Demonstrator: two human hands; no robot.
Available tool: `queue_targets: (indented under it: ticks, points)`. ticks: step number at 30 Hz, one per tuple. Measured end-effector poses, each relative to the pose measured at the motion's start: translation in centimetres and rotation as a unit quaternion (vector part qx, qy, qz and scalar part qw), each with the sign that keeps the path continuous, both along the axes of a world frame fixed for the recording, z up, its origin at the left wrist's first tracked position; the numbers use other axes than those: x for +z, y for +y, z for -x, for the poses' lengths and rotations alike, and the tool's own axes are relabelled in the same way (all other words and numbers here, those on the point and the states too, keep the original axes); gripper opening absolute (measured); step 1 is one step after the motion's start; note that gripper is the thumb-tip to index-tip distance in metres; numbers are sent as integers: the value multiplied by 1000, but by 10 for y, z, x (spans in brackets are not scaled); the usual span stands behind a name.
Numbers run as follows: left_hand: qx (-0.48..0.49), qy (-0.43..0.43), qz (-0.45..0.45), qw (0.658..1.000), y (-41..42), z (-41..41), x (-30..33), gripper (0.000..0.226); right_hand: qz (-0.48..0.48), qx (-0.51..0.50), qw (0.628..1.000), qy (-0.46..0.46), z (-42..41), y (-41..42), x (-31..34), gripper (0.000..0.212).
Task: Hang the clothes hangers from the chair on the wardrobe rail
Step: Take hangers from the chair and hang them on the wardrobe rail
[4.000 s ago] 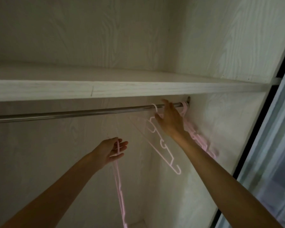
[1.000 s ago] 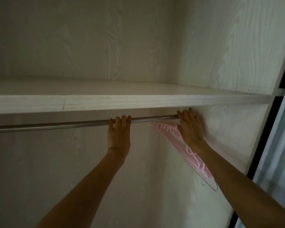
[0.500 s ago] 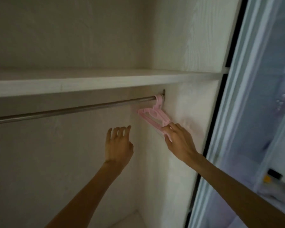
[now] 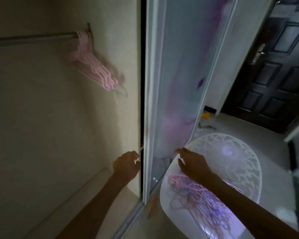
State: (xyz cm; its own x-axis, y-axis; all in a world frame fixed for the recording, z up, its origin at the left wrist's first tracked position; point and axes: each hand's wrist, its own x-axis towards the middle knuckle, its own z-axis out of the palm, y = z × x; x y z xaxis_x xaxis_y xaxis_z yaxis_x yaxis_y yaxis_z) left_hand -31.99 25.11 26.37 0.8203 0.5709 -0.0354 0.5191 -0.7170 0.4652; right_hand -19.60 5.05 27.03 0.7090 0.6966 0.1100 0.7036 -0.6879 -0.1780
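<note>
Pink hangers point(image 4: 199, 192) on white chair point(image 4: 245, 163), sliding door point(image 4: 178, 75) between hands

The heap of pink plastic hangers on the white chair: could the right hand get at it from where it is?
Probably yes. The right hand hovers open just above the white plastic chair, with the heap of pink plastic hangers directly under its wrist and nothing between them.
</note>
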Motion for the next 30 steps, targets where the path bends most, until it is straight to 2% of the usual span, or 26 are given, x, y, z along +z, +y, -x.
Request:
queue_targets:
  ticks: [5, 9, 18, 20, 21, 22, 23, 24, 25, 26, 28, 30]
  points:
    - [-31, 61, 88, 994, -75, -64, -45, 27, 62, -102, 991, 64, -59, -94, -45, 27]
    - [-13, 107, 124, 986, -122, -118, -78, 27, 110, -122, 980, 109, -111, -147, -84, 29]
    - [54, 140, 189, 971, -167, -218, -179, 28, 206, -87, 964, 141, -218, -188, -173, 27]
    - [67, 124, 211, 967, -165, -232, -227, 29, 221, -65, 962, 147, -234, -187, -205, 29]
    - [50, 144, 264, 952, -162, -238, -247, 28, 224, -57, 960, 159, -241, -186, -221, 32]
    - [27, 125, 285, 950, -157, -244, -281, 26, 226, -47, 956, 179, -247, -184, -243, 37]
    - [58, 104, 334, 935, -153, -248, -303, 29, 228, -40, 951, 203, -251, -183, -264, 48]
    - [103, 133, 391, 905, -160, -249, -309, 33, 229, -28, 948, 220, -254, -182, -282, 62]
    - [127, 124, 336, 925, -163, -249, -314, 27, 237, -17, 944, 231, -255, -181, -300, 76]
    - [159, 130, 372, 905, -167, -246, -318, 24, 246, -6, 941, 234, -256, -181, -315, 89]
    - [203, 173, 416, 869, -168, -247, -341, 43, 269, 7, 931, 246, -260, -181, -346, 105]
    - [224, 158, 431, 859, -167, -244, -363, 44, 293, 16, 923, 249, -263, -182, -366, 112]
